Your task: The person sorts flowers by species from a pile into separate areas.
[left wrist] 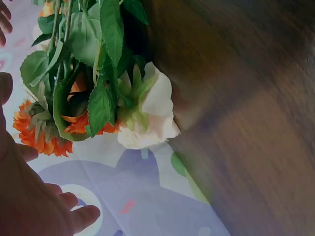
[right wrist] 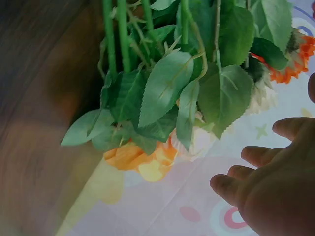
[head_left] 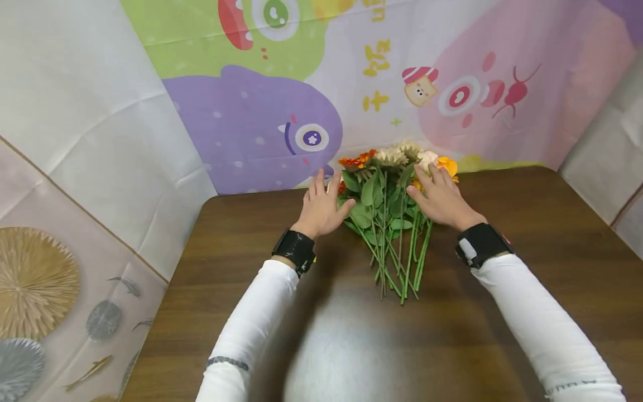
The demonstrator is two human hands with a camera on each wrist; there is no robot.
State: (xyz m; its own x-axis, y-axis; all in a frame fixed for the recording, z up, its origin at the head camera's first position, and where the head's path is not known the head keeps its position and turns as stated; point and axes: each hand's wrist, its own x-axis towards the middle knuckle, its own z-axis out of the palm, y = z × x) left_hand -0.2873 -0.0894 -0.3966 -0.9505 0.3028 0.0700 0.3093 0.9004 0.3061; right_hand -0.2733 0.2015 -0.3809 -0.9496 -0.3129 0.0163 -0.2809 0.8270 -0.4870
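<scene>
A bunch of artificial flowers lies on the wooden table, its green stems (head_left: pixel 384 257) toward me and its blooms at the back edge. Among the blooms are an orange flower (head_left: pixel 358 160), cream flowers (head_left: pixel 392 157) and a yellow-orange flower (head_left: pixel 447 165). My left hand (head_left: pixel 321 207) is at the left side of the bunch, fingers spread and extended. On the right side my right hand (head_left: pixel 442 196) overlaps the bunch in the head view, fingers straight. In the left wrist view a pale rose (left wrist: pixel 150 110) hangs beyond the leaves. Neither hand grips a stem.
The brown wooden table (head_left: pixel 502 335) spreads around the bunch. Behind it hangs a cloth (head_left: pixel 261 128) printed with cartoon creatures, and a pale patterned cloth (head_left: pixel 100 111) covers the left side. Black bands (head_left: pixel 296 250) are strapped on both wrists.
</scene>
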